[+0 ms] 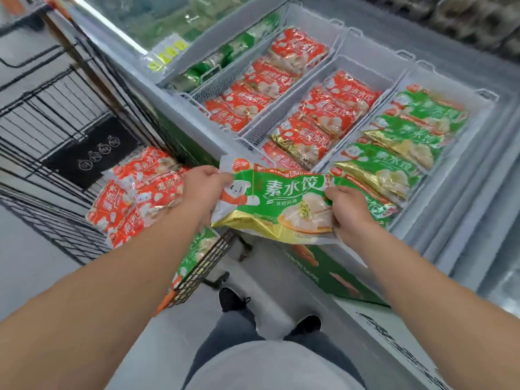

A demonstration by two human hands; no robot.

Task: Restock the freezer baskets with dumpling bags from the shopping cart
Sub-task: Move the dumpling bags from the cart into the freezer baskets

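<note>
Head cam, looking straight down in a shop aisle with a pale grey floor [25, 266]. A long white open-top chest freezer [180, 119] runs diagonally across the frame, with white wire baskets slotted into it side by side. The far basket [216, 67] has dark green packs, pretty blurry. The next two baskets [284, 80] hold red-orange dumpling bags [332, 114] stacked overlapping, and the nearest basket [450, 88] holds green and gold dumpling bags [405, 130].

Both hands are on one green, white and gold plastic dumpling bag [281, 201], held up right above the near end of that green basket. The left hand [204, 190] grips its left edge, fingers curled round it; the right hand [349, 209] pinches the right edge the same way.

On the left sits a black wire shopping cart [50, 116] with a pile of red-orange bags [135, 190] inside and a green one poking out lower down. Black shoes [230, 299] stand on the floor beside the freezer's green front panel [332, 274].
</note>
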